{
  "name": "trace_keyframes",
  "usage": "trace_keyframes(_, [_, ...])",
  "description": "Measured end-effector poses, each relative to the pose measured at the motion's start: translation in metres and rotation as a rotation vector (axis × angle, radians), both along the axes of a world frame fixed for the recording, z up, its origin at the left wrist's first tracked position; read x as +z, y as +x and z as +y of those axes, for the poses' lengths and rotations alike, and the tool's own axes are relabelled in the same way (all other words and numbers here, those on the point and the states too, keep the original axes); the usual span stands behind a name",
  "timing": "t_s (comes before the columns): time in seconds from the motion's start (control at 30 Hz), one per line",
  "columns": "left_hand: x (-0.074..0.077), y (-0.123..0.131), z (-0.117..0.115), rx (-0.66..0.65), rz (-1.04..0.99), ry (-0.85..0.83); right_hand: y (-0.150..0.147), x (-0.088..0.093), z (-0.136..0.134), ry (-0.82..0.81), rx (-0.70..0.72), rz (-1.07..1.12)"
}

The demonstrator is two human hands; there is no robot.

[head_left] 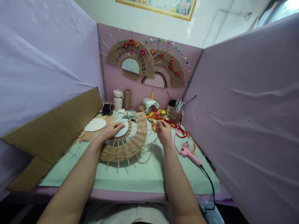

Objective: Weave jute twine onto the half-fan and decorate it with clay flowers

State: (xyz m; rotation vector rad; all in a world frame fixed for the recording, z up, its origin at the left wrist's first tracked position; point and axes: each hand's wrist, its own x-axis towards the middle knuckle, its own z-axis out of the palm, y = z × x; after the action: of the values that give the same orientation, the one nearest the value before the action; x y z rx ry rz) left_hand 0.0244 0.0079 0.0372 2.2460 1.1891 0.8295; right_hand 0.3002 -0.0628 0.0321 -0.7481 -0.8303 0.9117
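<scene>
My left hand [114, 129] grips a half-round woven twine piece [137, 144] at its pale blue patterned centre, thumb on top. Thin wooden sticks fan out from that centre through the woven band, and their ends stick out past the outer edge. To the right of the piece, my right hand [163, 130] is closed in a pinch, apart from the band. A strand of twine [149, 157] loops over the table below it and rises towards its fingers. The exact spot between the fingertips is too small to make out clearly.
A pink glue gun [190, 155] with a black cord lies at right. Red cords [181, 132] tangle behind it. Wooden sticks [87, 136], a white oval [95, 124] and cardboard [53, 130] are at left. A white jar [118, 100] and twine spool [127, 99] stand behind.
</scene>
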Motion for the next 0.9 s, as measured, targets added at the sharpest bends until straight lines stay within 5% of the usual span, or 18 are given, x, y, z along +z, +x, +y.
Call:
trace_keyframes(0.4, [0.006, 0.009, -0.012, -0.079, -0.062, -0.07, 0.003, -0.004, 0.003, -0.098, 0.059, 0.089])
trace_keyframes(0.63, [0.006, 0.01, -0.014, -0.104, -0.06, -0.095, 0.001, -0.005, 0.003, -0.25, 0.207, 0.11])
trace_keyframes(0.9, [0.002, 0.009, -0.012, -0.12, -0.048, -0.143, 0.004, -0.003, 0.001, -0.206, 0.193, 0.146])
